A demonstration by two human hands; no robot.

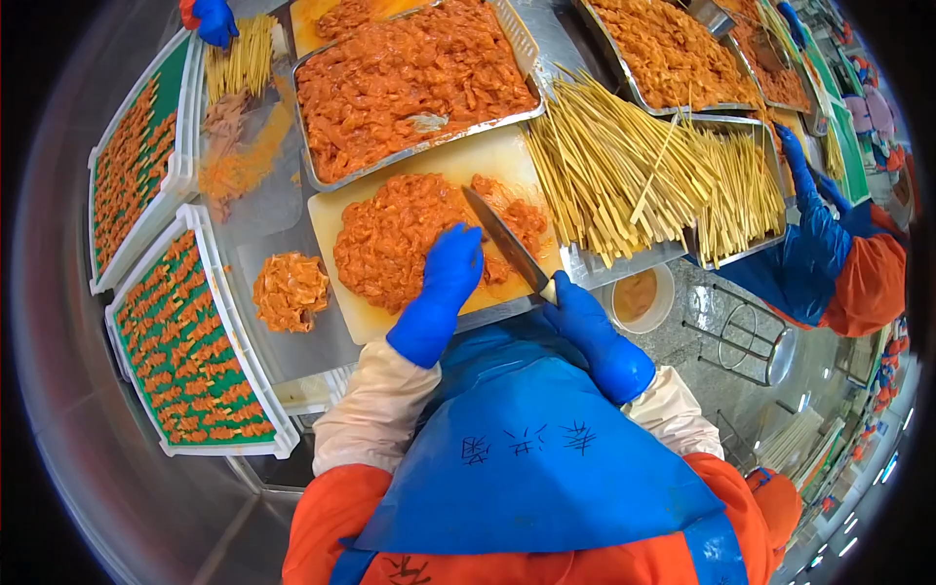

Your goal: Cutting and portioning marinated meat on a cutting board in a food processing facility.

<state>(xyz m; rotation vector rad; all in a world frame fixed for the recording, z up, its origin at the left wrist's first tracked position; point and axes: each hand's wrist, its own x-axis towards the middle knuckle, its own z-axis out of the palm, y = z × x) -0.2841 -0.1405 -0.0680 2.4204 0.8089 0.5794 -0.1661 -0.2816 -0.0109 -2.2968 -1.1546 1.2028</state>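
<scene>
On a pale yellow cutting board (361, 325) lies a wide heap of orange-red marinated meat pieces (385, 239). My left hand (451, 268), in a blue glove, rests at the heap's right edge with its fingers curled into the meat; the fingertips are partly hidden. My right hand (583, 317), also gloved in blue, is wrapped round the pale handle of a knife (509, 239). The blade slants up and left across the board, between the heap and a smaller batch of chopped meat (517, 210) on its far right side.
Behind the board stands a metal tray of meat (419, 73). Bamboo skewers (624, 166) lie piled to the right. A separate meat mound (291, 291) sits left, near white-rimmed trays of skewered meat (200, 356). A white bucket (643, 295) is right; co-workers' gloved hands (214, 21) show at far left and right.
</scene>
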